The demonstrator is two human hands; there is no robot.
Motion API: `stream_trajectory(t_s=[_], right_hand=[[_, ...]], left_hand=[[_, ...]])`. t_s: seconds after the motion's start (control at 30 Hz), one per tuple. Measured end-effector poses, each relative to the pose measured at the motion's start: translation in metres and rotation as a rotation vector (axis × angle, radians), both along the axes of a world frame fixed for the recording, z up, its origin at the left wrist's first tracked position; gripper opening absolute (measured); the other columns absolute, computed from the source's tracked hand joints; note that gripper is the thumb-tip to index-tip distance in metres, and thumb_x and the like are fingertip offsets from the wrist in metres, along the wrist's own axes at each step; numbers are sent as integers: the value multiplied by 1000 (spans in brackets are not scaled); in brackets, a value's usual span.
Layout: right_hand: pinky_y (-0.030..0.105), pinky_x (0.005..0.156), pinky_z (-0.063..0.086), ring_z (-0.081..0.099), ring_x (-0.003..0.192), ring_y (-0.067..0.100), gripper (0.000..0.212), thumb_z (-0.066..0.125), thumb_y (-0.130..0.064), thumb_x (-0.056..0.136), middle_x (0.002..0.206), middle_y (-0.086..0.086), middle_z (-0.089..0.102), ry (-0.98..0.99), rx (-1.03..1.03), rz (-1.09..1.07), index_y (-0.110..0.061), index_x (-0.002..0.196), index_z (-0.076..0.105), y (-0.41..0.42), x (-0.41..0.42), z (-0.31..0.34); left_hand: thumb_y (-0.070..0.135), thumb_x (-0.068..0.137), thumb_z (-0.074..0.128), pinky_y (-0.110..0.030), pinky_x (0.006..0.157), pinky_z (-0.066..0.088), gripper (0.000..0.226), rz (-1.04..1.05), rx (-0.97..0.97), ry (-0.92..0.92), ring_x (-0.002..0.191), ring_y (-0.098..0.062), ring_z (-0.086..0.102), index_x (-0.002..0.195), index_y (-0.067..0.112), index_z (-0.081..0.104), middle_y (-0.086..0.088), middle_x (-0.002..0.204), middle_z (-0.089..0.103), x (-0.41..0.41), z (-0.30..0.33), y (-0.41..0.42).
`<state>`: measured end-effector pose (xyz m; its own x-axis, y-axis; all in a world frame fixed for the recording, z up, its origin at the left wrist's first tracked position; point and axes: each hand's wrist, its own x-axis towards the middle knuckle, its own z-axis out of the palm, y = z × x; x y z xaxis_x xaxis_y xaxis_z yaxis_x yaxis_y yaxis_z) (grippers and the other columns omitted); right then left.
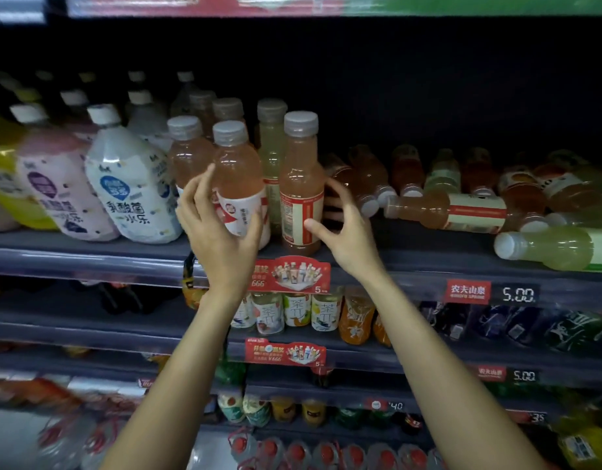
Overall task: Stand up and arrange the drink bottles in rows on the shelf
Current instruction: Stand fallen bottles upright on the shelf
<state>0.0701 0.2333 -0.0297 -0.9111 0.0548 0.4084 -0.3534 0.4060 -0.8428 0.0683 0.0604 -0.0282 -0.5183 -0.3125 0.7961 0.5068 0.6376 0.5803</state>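
Several orange and pale yellow drink bottles with grey caps stand upright in a cluster on the upper shelf [89, 256]. My left hand [221, 228] grips the front orange bottle [238, 164] around its white and red label. My right hand [343, 228] curls around the orange bottle [301, 171] beside it, thumb on the label and fingers behind it. To the right, several more bottles lie on their sides, among them a long orange bottle [445, 208] and a yellow-green bottle [550, 247] at the shelf's front edge.
Large white, pink and yellow yoghurt-drink bottles [130, 184] stand left of the cluster. Lower shelves hold tea bottles [296, 310], dark bottles and red-capped water jugs. Red price tags [467, 291] hang on the shelf fronts. The shelf's back is dark.
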Motion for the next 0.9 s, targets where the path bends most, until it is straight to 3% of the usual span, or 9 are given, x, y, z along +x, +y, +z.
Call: stream_trajectory(t_s=[0.1, 0.2, 0.23, 0.37, 0.47, 0.57, 0.67, 0.8, 0.9], right_hand=[[28, 87, 52, 57, 111, 13, 71, 71, -27, 83, 125, 1, 58, 60, 60, -94, -27, 142, 31, -12, -3, -4], [40, 83, 53, 59, 108, 22, 73, 72, -36, 80, 125, 6, 57, 115, 203, -233, -23, 139, 31, -27, -5, -6], [41, 80, 53, 58, 107, 24, 73, 72, -38, 79, 125, 8, 56, 120, 248, -274, -20, 138, 32, -31, -6, -6], [39, 74, 49, 56, 109, 30, 74, 74, -40, 77, 123, 11, 51, 146, 299, -341, -12, 133, 35, -46, -9, -4], [36, 76, 50, 56, 105, 25, 71, 75, -37, 76, 122, 9, 51, 127, 240, -242, -13, 130, 36, -40, -8, 0], [31, 75, 51, 59, 96, 18, 55, 68, -35, 84, 112, 6, 59, 107, 267, -177, -13, 127, 42, -6, -4, 7], [38, 83, 46, 55, 105, 29, 39, 61, -34, 90, 113, 12, 58, 123, 591, -342, -12, 121, 51, 42, -14, 10], [42, 94, 31, 42, 115, 35, 54, 55, -52, 87, 124, 16, 52, -124, 1033, -500, -13, 124, 45, 70, -43, 14], [40, 92, 30, 42, 114, 33, 59, 56, -57, 84, 122, 15, 56, -124, 1199, -534, -13, 121, 44, 63, -56, 13]], left_hand=[[32, 84, 73, -5, 101, 23, 79, -7, 41, -162, 128, -14, 27, 147, 11, 30, -17, 141, 32, -9, -8, -6], [35, 85, 71, -31, 107, 34, 81, -42, 3, -214, 134, -25, 32, 149, 13, 25, -14, 142, 33, -13, -14, -4], [35, 85, 70, -31, 107, 34, 81, -42, -3, -209, 134, -26, 33, 149, 13, 25, -14, 142, 35, -14, -16, -3], [35, 86, 70, -5, 102, 19, 80, -47, -3, -176, 132, -25, 35, 149, 11, 26, -14, 142, 37, -16, -18, -2], [37, 85, 70, -3, 101, 17, 82, -42, -12, -173, 132, -28, 34, 149, 10, 25, -15, 141, 37, -16, -18, -2], [41, 82, 73, -24, 108, 25, 84, 39, -67, -94, 131, -31, 32, 146, 12, 28, -20, 142, 34, -14, -16, 4], [46, 80, 73, -39, 111, 23, 74, 122, -203, 26, 132, -29, 31, 138, 18, 36, -17, 143, 33, -18, -14, 15], [54, 80, 67, -61, 107, 22, 68, 184, -367, 41, 139, -26, 22, 135, 20, 45, -7, 148, 29, -24, -16, 30], [57, 78, 66, -60, 110, 13, 76, 199, -414, -4, 142, -27, 16, 140, 18, 41, -3, 150, 33, -25, -19, 39]])
